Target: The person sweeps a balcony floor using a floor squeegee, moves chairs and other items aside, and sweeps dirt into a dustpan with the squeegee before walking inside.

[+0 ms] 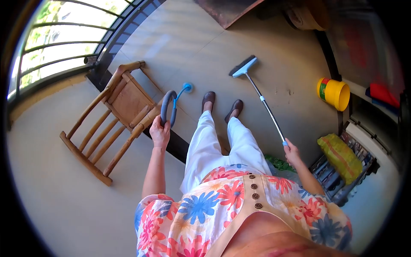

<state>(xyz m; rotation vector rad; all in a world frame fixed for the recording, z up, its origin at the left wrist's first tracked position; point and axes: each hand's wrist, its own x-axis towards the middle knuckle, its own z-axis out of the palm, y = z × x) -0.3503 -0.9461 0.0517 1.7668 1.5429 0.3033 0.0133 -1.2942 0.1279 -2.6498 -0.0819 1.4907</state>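
My left hand (159,133) is closed round a dark grey, padded loop handle (165,112). A blue rod runs from this handle to a round blue end piece (187,88) near the floor; what kind of tool it is I cannot make out. In my right hand (292,153), the fingers are wrapped round the light-blue grip of a long-handled floor brush (269,109). Its pole is metallic, and its pale blue head with dark bristles (243,67) rests on the floor, ahead and right of my feet.
A wooden chair (124,100) is close on my left, beside a barred window (64,38). On the right lie a yellow bucket (333,93) and a yellow-green sack (340,158) on a rack. A brown panel (229,10) stands ahead. Green leaves (278,163) are by my right leg.
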